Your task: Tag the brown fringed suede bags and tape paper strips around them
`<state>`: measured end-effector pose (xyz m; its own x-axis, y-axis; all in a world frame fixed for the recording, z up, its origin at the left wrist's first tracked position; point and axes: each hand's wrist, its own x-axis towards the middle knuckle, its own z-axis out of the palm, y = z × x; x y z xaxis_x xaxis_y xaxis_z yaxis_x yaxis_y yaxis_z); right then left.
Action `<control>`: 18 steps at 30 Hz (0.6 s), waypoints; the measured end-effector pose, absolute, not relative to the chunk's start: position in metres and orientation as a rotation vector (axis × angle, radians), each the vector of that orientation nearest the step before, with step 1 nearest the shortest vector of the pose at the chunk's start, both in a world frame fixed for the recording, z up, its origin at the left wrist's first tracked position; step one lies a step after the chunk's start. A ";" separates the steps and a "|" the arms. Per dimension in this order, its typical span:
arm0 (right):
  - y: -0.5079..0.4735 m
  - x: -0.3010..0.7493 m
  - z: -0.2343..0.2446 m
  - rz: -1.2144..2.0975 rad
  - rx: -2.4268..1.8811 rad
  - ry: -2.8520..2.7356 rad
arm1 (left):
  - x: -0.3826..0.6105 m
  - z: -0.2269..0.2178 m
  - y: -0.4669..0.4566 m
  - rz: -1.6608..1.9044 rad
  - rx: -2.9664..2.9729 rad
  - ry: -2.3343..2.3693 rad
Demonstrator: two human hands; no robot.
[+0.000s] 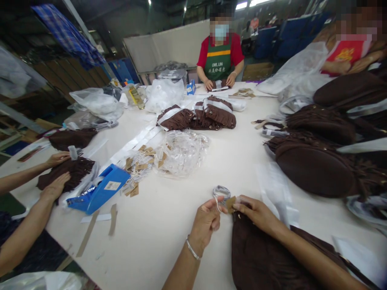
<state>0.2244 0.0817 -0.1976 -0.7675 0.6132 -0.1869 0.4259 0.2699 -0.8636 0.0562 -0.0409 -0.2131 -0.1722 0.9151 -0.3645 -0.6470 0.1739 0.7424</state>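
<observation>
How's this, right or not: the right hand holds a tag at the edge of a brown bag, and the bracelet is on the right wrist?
Not quite: the head view shows the bracelet on the wrist of the left hand. The right hand does hold the tag at the edge of the brown bag.

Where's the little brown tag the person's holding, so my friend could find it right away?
On the white table, find the dark brown bag nearest the camera, under the person's right arm. By its top left corner, the right hand pinches a small tan tag. Other tags lie in a loose pile by the blue tape dispenser; this one is held apart from them.
</observation>
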 end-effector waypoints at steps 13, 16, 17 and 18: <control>0.080 0.187 -0.172 0.725 -1.024 -3.030 | 0.068 -0.201 -0.029 1.431 1.077 1.566; 0.075 0.185 -0.172 0.780 -0.998 -2.983 | 0.068 -0.207 -0.030 1.340 1.151 1.771; 0.075 0.187 -0.171 0.847 -0.987 -2.938 | 0.068 -0.211 -0.031 1.312 1.183 1.821; 0.075 0.191 -0.169 0.933 -0.972 -2.866 | 0.068 -0.216 -0.031 1.293 1.234 1.851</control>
<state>0.1908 0.0746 -0.1689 -0.8112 0.5481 -0.2038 0.5630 0.6381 -0.5252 0.0678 -0.0310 -0.2156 -0.4189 0.9062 0.0566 0.3648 0.1109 0.9244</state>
